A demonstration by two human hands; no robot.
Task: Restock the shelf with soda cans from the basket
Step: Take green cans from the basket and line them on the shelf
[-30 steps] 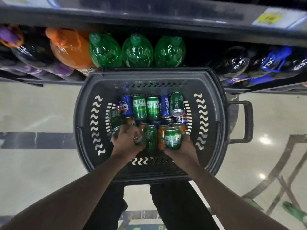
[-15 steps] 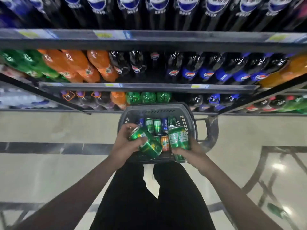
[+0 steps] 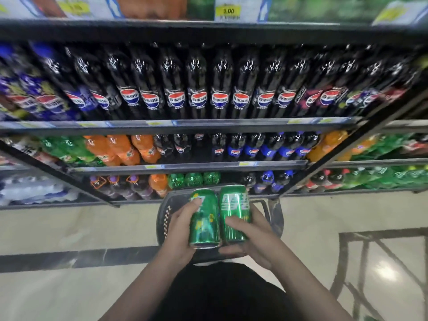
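Note:
My left hand (image 3: pixel 179 232) grips a green soda can (image 3: pixel 203 220), held upright in front of me. My right hand (image 3: pixel 252 242) grips a second green can (image 3: pixel 235 213) right beside it, and the two cans touch side by side. Both cans hang above the dark grey basket (image 3: pixel 163 218) on the floor, which they and my hands mostly hide. The cans left in the basket are out of sight. Ahead rises the black shelf unit (image 3: pixel 185 125) full of soda bottles.
Dark cola bottles (image 3: pixel 199 89) fill the upper row. Orange bottles (image 3: pixel 120 149) and green ones (image 3: pixel 193 179) stand on lower shelves. A yellow price tag (image 3: pixel 228 11) sits on the top rail. The basket's handle (image 3: pixel 267 209) sticks out to the right. Pale tiled floor lies on both sides.
Both hands have lifted a green can each out of the basket and brought them together upright. My view has tilted up, so more shelves show and the basket looks smaller.

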